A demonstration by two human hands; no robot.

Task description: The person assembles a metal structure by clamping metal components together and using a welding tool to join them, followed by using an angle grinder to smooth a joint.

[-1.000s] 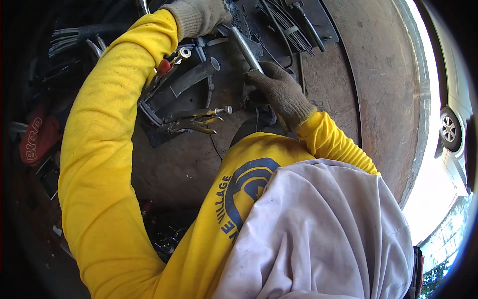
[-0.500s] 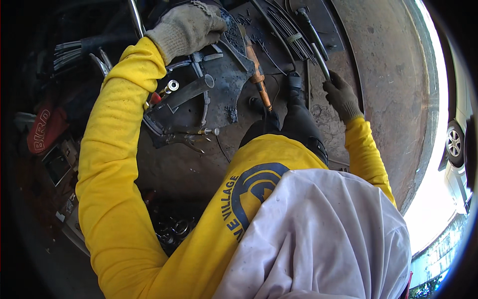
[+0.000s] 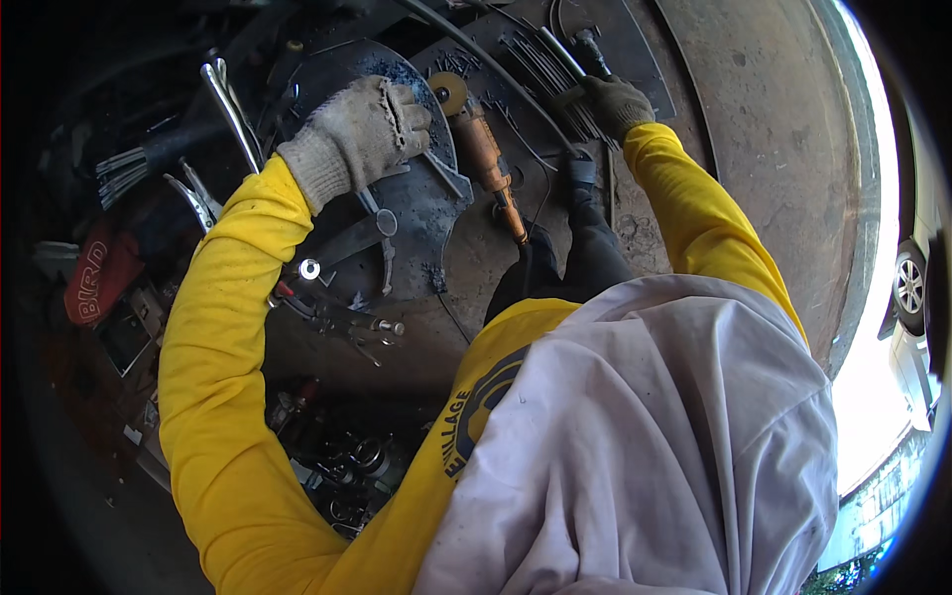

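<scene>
My left hand [image 3: 369, 134], in a grey knit glove, is over a dark metal plate [image 3: 426, 213] with its fingers curled. What they hold, if anything, is hidden. On the right, my gloved right hand [image 3: 617, 104] is closed around a light metal rod [image 3: 562, 52] that sticks out towards the far left. Beside the plate lies an orange angle grinder [image 3: 481, 149] with a round tan disc. A bundle of thin dark rods [image 3: 545, 79] is near my right hand. Metal strips and a tube with a flared end [image 3: 359, 236] rest on the plate.
Locking clamps [image 3: 230, 111] stand at the plate's left side. Hand tools [image 3: 347, 322] lie at its near edge. A red bag [image 3: 96, 273] is at far left. A dark cable [image 3: 446, 30] runs past the grinder. My feet [image 3: 582, 171] are close to the rods.
My left hand has moved nearer to me over the plate. My right hand has moved farther away and left with the rod, to beside the thin rods. The grinder's disc has come into view.
</scene>
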